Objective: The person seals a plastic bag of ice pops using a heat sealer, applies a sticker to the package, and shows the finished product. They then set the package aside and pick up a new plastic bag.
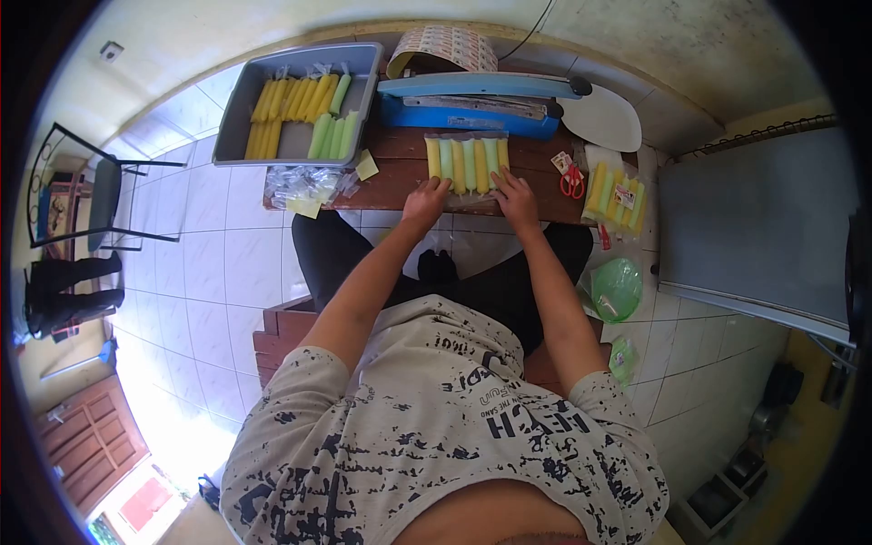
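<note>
A clear plastic pack of yellow and pale green tubes (470, 165) lies flat on the dark red wooden table (400, 145). My left hand (425, 202) touches its lower left corner, the fingers pressed on the plastic. At its lower right corner my right hand (517, 200) has its fingers closed on the plastic edge. Just behind the pack stands a blue sealer (468, 116) with a light blue arm. Red scissors (571, 181) lie to the right, beside another filled pack (615, 197) that bears a label.
A grey tray (375, 86) with yellow and green tubes stands at the back left. Before it lie crumpled clear bags (304, 183). A white plate (601, 118), a printed sheet roll (442, 47) and a green bag (616, 289) are near. A large grey appliance (754, 227) stands right.
</note>
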A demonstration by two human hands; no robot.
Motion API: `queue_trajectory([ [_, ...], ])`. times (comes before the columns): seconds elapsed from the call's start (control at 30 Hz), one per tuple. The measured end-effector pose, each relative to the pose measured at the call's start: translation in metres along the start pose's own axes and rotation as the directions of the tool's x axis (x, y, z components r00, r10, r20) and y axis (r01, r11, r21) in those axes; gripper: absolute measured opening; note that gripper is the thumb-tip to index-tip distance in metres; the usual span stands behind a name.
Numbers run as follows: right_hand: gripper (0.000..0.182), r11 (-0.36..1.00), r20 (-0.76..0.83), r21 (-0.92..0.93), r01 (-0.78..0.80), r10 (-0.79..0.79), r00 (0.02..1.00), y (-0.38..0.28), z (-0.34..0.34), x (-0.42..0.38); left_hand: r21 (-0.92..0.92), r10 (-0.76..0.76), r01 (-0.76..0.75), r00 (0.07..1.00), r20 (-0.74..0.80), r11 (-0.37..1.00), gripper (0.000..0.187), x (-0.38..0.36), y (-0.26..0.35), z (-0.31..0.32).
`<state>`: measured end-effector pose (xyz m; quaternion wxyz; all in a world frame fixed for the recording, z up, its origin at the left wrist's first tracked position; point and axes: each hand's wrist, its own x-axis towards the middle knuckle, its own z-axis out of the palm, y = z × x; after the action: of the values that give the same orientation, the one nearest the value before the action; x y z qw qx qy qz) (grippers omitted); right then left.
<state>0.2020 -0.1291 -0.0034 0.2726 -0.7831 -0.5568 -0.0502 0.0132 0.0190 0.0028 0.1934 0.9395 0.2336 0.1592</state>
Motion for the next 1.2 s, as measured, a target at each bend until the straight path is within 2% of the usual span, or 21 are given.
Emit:
queue_trajectory([
  [0.1, 0.044, 0.997, 0.031, 0.033, -0.076, 0.074, 0.997, -0.003, 0.002, -0.002, -0.059, 0.046, -0.049, 0.998, -0.047, 0.997, 0.023, -0.002, -0.005, 0.007],
  [0.2, 0.044, 0.997, 0.000, 0.024, -0.066, 0.066, 0.998, -0.003, 0.005, -0.005, -0.083, -0.004, 0.000, 0.998, -0.057, 0.997, 0.021, -0.003, 0.000, 0.006],
  [0.3, 0.051, 0.998, -0.010, -0.004, -0.064, 0.064, 0.998, -0.004, 0.003, -0.005, -0.059, -0.066, 0.066, 0.998, 0.001, 0.996, 0.027, -0.002, 0.008, -0.003],
  [0.4, 0.056, 0.996, 0.040, -0.049, -0.079, 0.081, 0.996, -0.019, -0.010, -0.001, 0.018, -0.016, 0.017, 0.999, -0.043, 1.000, 0.030, -0.002, 0.015, -0.010],
  [0.47, 0.058, 0.999, -0.031, -0.043, 0.013, -0.015, 0.999, -0.023, -0.012, 0.002, 0.069, 0.126, -0.120, 0.988, -0.090, 0.990, 0.038, 0.003, 0.013, -0.009],
  [0.6, 0.055, 1.000, 0.006, 0.000, 0.026, -0.026, 1.000, -0.024, -0.005, 0.009, 0.081, 0.114, -0.111, 0.993, -0.031, 0.991, 0.039, 0.011, 0.015, -0.006],
  [0.8, 0.046, 0.997, 0.002, -0.073, 0.005, -0.005, 1.000, -0.019, 0.011, 0.010, 0.151, 0.177, -0.169, 0.984, -0.036, 0.974, 0.030, 0.014, 0.006, 0.015],
  [0.87, 0.043, 0.998, -0.023, -0.061, 0.000, -0.001, 1.000, -0.020, 0.011, 0.010, 0.167, 0.227, -0.210, 0.970, -0.089, 0.963, 0.026, 0.013, 0.007, 0.018],
  [1.2, 0.047, 0.998, -0.018, -0.062, -0.020, 0.018, 1.000, -0.029, 0.008, 0.004, 0.166, 0.173, -0.165, 0.984, -0.038, 0.972, 0.031, 0.009, 0.010, 0.002],
])
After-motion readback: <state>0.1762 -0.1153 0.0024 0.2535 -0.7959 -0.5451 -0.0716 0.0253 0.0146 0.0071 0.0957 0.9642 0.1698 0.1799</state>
